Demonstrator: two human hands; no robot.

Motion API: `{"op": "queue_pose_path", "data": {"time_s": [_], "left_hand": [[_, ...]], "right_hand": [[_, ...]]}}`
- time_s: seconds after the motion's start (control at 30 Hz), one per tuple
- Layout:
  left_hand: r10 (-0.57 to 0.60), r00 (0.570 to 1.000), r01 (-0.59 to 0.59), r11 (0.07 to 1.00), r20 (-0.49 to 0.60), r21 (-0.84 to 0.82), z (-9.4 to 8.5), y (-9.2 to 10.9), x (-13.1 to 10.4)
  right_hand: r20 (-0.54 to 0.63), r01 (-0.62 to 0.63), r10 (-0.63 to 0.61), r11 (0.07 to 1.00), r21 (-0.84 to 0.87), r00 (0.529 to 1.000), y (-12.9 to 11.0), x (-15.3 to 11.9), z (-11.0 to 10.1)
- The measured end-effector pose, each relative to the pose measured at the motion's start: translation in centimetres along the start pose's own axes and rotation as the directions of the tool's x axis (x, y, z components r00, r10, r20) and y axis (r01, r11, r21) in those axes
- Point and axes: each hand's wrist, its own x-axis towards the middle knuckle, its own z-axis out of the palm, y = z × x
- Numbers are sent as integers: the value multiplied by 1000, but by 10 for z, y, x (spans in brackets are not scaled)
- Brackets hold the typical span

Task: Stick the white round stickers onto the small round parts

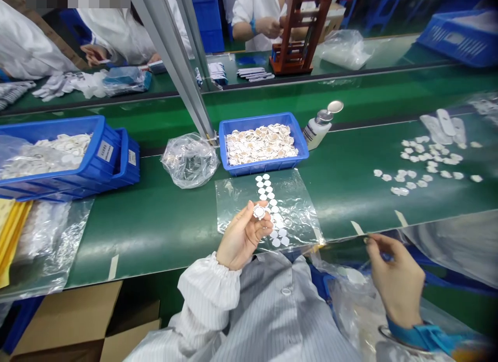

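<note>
My left hand (pixel 241 237) holds a small round white piece (pixel 259 212) with a notched rim between thumb and fingers, above a clear plastic sheet (pixel 233 198). Two rows of white discs (pixel 273 202) run down that sheet, partly hidden by the hand. Off to the right, my right hand (pixel 399 279) is pinched at the front edge of the green table (pixel 155 232). Something tiny may be between its thumb and finger, too small to name. Behind the sheet stands a blue bin (pixel 268 169) full of small round pieces (pixel 260 144).
A pump bottle (pixel 318 131) with its lid raised stands right of the bin. Left are a crumpled plastic bag (pixel 190 162) and stacked blue bins (pixel 89 167). Small white pieces (pixel 431 154) lie scattered at right. A metal post (pixel 175 61) rises behind; co-workers sit across.
</note>
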Motion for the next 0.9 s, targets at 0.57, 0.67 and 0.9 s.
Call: {"op": "queue_pose_path", "data": {"time_s": [0.57,0.67,0.9], "left_hand": [[-110,986,105,994,-127,-45,-30,1,19],[-107,982,100,993,-153,-56,-37,1,20],[-107,977,100,994,-182,-49,-42,-6,29]], "right_hand": [[249,382,-482,851,361,840,-69,-3,39],[163,325,-397,881,343,903,-58,6,35],[324,374,-510,838,397,797,-74,3,39]]}}
